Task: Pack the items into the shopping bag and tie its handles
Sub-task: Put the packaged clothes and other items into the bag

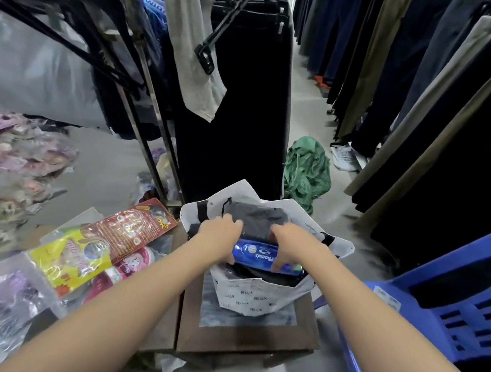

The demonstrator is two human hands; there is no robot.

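Observation:
A white shopping bag (253, 298) with black handles stands open on a brown box. A dark folded garment (258, 216) lies inside it. Across the bag's mouth lies a blue "Phoenix" package (257, 255). My left hand (219, 232) grips the package's left end, and my right hand (291, 246) grips its right end. Left of the bag lie loose items: a red printed packet (129, 229), a yellow packet (74, 260) and a pink round tin (135, 260).
A blue plastic chair (450, 307) stands at the right. Racks of hanging dark trousers (245, 111) line the aisle ahead and to the right. A green cloth (306, 170) lies on the floor. Bagged clothes (12, 159) pile up at the left.

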